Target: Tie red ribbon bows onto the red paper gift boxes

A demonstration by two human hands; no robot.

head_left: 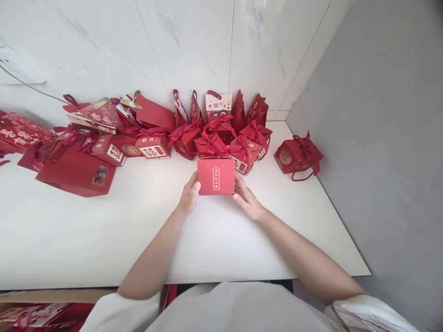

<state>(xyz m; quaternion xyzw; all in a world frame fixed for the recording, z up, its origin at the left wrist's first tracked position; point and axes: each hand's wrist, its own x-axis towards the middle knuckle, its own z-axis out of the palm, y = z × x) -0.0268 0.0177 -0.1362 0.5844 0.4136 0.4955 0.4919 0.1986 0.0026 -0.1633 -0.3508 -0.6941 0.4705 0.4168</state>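
Between my two hands is a red gift box (207,180) with a gold-framed column of characters on the side facing me. My left hand (189,193) grips its left side, thumb on the near edge. Around its right side is my right hand (248,198), with some fingers hidden behind the box. Just beyond it stand several red boxes tied with ribbon bows, one of them a ribboned box (212,144) directly behind the held one.
More red boxes line the tiled wall (194,41), among them a large box (78,170) at left. A ribboned box (292,154) stands apart near the grey wall (387,152). Below the white table's (138,240) front edge, a carton (51,296) holds red packaging.
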